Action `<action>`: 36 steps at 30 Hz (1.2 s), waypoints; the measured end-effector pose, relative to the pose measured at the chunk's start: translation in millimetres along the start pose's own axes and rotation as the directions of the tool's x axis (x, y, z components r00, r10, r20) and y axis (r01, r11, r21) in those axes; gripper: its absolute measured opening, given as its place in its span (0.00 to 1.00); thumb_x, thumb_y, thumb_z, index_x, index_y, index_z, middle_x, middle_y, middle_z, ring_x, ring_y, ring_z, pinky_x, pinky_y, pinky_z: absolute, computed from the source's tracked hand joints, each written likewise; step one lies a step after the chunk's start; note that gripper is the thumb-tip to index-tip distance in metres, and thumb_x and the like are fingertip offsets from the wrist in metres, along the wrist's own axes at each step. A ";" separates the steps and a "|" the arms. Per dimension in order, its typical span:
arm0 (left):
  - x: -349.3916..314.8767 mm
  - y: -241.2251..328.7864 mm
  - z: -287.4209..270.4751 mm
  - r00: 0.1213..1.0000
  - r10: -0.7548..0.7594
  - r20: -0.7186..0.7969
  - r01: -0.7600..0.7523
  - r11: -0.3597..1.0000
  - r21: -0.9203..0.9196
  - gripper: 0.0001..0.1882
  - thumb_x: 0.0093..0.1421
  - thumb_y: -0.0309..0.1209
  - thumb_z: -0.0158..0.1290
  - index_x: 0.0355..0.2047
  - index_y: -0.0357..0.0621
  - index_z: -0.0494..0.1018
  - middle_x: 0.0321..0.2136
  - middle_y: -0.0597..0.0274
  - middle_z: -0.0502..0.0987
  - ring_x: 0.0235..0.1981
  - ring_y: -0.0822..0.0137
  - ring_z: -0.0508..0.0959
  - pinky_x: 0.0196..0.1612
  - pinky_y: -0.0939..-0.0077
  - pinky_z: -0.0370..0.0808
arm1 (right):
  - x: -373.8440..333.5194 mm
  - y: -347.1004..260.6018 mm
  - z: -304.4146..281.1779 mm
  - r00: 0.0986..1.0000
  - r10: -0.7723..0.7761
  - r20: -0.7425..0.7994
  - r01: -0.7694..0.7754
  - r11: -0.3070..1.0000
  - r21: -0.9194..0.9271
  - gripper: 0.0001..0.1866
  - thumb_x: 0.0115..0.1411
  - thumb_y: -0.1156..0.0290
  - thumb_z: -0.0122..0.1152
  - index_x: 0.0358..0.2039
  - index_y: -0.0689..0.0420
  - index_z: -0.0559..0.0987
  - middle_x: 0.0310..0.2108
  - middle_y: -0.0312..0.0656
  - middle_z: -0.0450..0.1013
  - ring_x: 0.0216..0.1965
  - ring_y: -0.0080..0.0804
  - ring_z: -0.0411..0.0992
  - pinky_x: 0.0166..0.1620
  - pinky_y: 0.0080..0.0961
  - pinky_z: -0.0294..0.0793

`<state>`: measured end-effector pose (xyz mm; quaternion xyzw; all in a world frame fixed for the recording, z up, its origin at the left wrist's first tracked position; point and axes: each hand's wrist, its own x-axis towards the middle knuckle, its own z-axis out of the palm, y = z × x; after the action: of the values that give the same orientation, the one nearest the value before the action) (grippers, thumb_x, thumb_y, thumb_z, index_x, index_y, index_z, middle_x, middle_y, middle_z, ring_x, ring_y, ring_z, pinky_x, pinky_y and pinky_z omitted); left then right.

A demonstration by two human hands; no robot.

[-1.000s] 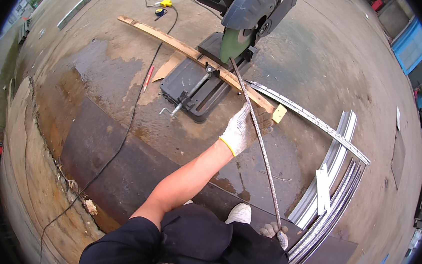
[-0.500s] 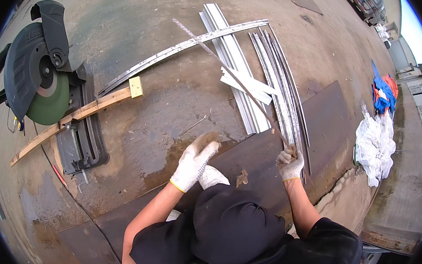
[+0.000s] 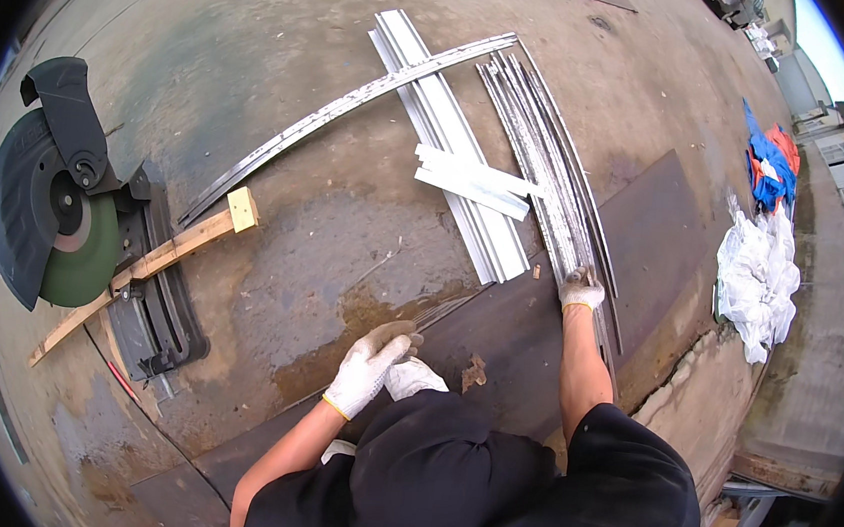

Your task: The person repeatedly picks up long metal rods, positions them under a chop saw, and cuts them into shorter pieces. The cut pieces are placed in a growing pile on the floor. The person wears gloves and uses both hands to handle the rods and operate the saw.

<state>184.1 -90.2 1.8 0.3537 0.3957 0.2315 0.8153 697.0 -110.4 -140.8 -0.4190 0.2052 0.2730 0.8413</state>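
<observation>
My right hand (image 3: 582, 290), in a white glove with a dirt-darkened grip side, reaches forward to the near part of a bundle of long thin metal strips (image 3: 541, 164). Its fingers are curled on the strips there; which one they grip is hard to make out. My left hand (image 3: 365, 367), gloved alike, hovers by a white shoe-like shape (image 3: 417, 378) in front of my body. Its fingers are stretched out, with nothing clearly held. Beside the fingertips, faint streaks cross the edge of a dark metal sheet (image 3: 646, 223) on the ground.
White metal profiles (image 3: 443, 135) lie ahead, with a long curved-looking strip (image 3: 347, 91) across them and short white pieces (image 3: 474, 181) on top. A cut-off saw (image 3: 37, 190) stands left, near a wooden batten (image 3: 177, 252) and cable (image 3: 161, 431). White plastic sheeting (image 3: 757, 278) lies right.
My right hand has moved forward onto the bundle. The thin rusty strip it held slanting across the white profiles no longer shows there. My left hand has dropped slightly nearer my body.
</observation>
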 end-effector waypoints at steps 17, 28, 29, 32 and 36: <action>8.6 -2.7 -28.0 0.989 0.025 -0.144 0.001 0.985 0.173 0.25 0.70 0.42 0.51 0.60 0.37 0.70 0.52 0.51 0.79 0.54 0.62 0.78 0.58 0.70 0.72 | -161.4 302.6 310.4 0.074 0.430 0.900 0.966 -0.256 0.042 0.18 0.65 0.58 0.58 0.37 0.63 0.81 0.24 0.44 0.79 0.27 0.37 0.79 0.34 0.31 0.76; -18.7 19.0 -50.2 0.912 0.012 -0.409 0.106 0.959 0.264 0.25 0.68 0.46 0.51 0.57 0.42 0.73 0.52 0.50 0.79 0.54 0.54 0.79 0.57 0.65 0.73 | -160.6 428.0 381.5 0.122 0.939 0.320 0.026 -0.326 0.945 0.10 0.59 0.68 0.60 0.36 0.53 0.87 0.34 0.42 0.83 0.34 0.42 0.83 0.30 0.45 0.81; -17.5 20.4 -50.0 0.919 0.012 -0.394 0.099 0.960 0.261 0.25 0.68 0.46 0.51 0.57 0.42 0.73 0.52 0.50 0.79 0.54 0.54 0.78 0.58 0.65 0.73 | -146.1 421.8 389.8 0.099 0.950 0.295 -0.025 -0.294 0.956 0.10 0.58 0.67 0.61 0.36 0.53 0.87 0.33 0.42 0.83 0.34 0.41 0.83 0.30 0.43 0.81; -13.0 16.3 -52.3 0.926 0.017 -0.377 0.095 0.956 0.278 0.26 0.67 0.49 0.51 0.57 0.44 0.74 0.53 0.50 0.78 0.55 0.52 0.78 0.58 0.63 0.72 | -138.8 405.8 405.8 0.081 0.976 0.201 0.012 -0.203 0.979 0.10 0.59 0.64 0.61 0.35 0.52 0.87 0.32 0.43 0.82 0.33 0.42 0.82 0.34 0.44 0.80; -9.2 11.2 -52.2 0.936 0.063 -0.347 0.043 0.957 0.288 0.27 0.67 0.50 0.50 0.57 0.45 0.74 0.53 0.49 0.78 0.56 0.51 0.77 0.59 0.62 0.71 | -157.4 351.5 422.4 -0.242 0.872 0.425 0.595 -0.212 0.775 0.15 0.62 0.58 0.60 0.31 0.57 0.83 0.28 0.50 0.78 0.31 0.51 0.78 0.36 0.46 0.76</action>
<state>135.4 -68.4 -8.1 0.4246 0.5634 0.2344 0.6688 403.6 365.2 -20.4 0.3809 0.9151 0.0763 0.1076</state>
